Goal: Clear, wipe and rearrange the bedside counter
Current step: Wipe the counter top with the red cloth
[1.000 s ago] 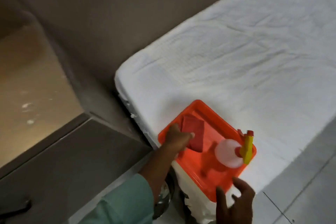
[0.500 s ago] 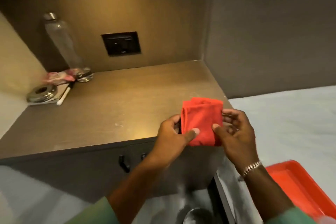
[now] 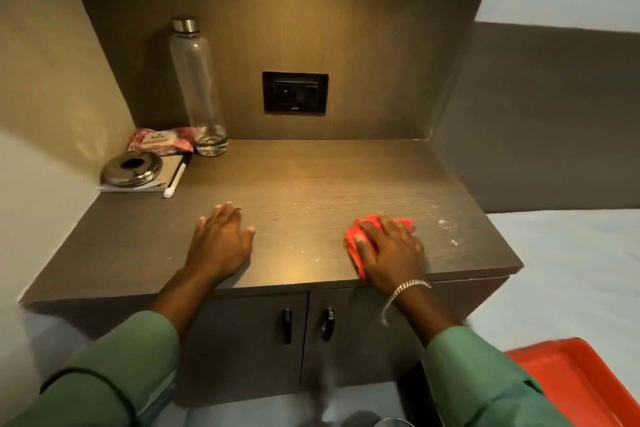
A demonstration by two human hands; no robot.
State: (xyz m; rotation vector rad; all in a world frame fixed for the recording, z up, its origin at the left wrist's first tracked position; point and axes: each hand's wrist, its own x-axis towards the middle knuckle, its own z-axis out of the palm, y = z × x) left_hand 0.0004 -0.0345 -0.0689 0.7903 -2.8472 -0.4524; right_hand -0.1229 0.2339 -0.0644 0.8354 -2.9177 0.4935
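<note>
cloth point(image 3: 351, 236) lies under flat, open right hand point(image 3: 391, 248) at front edge of surface point(image 3: 311, 184); left hand point(image 3: 221, 243) rests flat, wide bare room between.

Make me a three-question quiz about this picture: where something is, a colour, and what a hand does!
1. Where on the counter does the bottle stand? A) back left B) front right C) front middle
2. What colour is the cloth? A) blue B) red C) white
3. What is the left hand doing? A) lying flat on the counter B) making a fist C) waving
Answers: 1 A, it stands far back, at the left. 2 B, red shows beside the right hand pressing it. 3 A, it lies spread, palm down, on the wood.
</note>
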